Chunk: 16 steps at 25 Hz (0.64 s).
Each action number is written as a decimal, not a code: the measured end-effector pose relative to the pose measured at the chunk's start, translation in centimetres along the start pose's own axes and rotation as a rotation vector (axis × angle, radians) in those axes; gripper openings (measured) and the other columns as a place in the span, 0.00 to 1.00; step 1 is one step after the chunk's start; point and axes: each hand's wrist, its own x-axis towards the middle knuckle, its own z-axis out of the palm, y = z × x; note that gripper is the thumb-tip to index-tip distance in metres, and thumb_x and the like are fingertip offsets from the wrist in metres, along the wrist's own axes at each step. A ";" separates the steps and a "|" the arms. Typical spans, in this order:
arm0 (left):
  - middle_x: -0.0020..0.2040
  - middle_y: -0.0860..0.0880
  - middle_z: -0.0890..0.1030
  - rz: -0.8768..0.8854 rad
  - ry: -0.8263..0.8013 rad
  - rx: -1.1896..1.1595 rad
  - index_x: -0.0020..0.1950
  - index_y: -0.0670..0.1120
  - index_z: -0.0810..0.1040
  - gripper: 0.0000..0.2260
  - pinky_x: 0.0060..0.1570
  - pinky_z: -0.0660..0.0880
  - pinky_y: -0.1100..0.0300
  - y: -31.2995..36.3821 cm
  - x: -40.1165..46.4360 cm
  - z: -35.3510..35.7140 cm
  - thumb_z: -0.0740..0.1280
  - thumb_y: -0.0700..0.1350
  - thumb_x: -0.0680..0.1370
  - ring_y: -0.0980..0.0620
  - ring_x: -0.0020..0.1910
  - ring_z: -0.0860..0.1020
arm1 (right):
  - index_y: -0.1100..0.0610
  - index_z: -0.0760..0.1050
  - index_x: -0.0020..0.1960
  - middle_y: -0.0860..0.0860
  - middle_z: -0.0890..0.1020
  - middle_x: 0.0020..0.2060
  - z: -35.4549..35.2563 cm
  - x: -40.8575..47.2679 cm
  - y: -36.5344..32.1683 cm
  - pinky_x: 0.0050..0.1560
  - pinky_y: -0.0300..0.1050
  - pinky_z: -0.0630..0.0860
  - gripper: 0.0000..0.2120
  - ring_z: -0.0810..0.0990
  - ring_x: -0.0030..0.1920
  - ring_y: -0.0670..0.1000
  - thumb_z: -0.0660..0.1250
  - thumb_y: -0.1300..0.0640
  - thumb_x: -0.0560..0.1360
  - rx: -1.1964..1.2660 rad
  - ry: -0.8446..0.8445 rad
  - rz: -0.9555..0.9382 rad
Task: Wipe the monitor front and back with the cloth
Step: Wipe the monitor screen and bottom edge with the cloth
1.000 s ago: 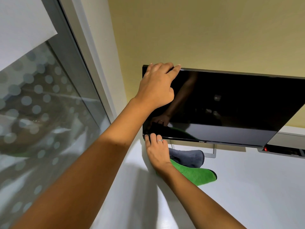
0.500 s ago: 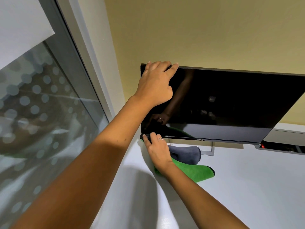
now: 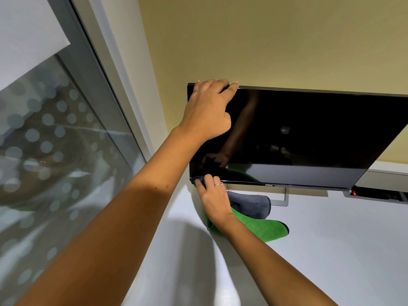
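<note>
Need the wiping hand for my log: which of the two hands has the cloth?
The right hand, wearing a ring, presses the grey-green cloth at the monitor's bottom left corner. The left hand grips the top edge.

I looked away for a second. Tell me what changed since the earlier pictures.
The right hand slid a little left along the monitor's bottom edge, and the grey part of the cloth now shows under its fingertips at the lower left corner. The left hand kept its grip on the top left corner.
</note>
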 end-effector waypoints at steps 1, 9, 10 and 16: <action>0.69 0.48 0.69 0.000 0.001 -0.001 0.74 0.48 0.64 0.32 0.73 0.50 0.47 0.0 0.0 0.0 0.61 0.38 0.69 0.45 0.69 0.64 | 0.59 0.78 0.55 0.55 0.65 0.44 0.1 0.0 -0.1 0.32 0.47 0.70 0.20 0.64 0.40 0.55 0.52 0.61 0.69 -0.002 0.004 0.002; 0.69 0.49 0.69 -0.001 0.001 0.000 0.74 0.48 0.64 0.32 0.73 0.50 0.47 0.1 0.0 0.0 0.61 0.37 0.69 0.46 0.69 0.64 | 0.63 0.76 0.57 0.56 0.73 0.44 1.1 0.4 0.2 0.33 0.48 0.71 0.16 0.67 0.41 0.56 0.59 0.64 0.71 0.046 0.024 -0.101; 0.69 0.49 0.69 -0.002 0.001 0.001 0.74 0.48 0.64 0.32 0.73 0.50 0.47 0.1 0.0 0.0 0.61 0.37 0.69 0.46 0.69 0.64 | 0.63 0.77 0.56 0.56 0.73 0.44 1.1 0.5 0.1 0.33 0.47 0.70 0.17 0.67 0.41 0.55 0.57 0.64 0.71 0.027 0.026 -0.102; 0.69 0.49 0.69 0.002 -0.004 0.001 0.74 0.48 0.64 0.32 0.73 0.50 0.47 0.0 -0.1 0.0 0.61 0.37 0.69 0.46 0.69 0.63 | 0.59 0.76 0.62 0.57 0.69 0.47 1.3 -0.6 -1.0 0.34 0.47 0.65 0.25 0.65 0.40 0.56 0.50 0.62 0.70 -0.109 -0.073 -0.053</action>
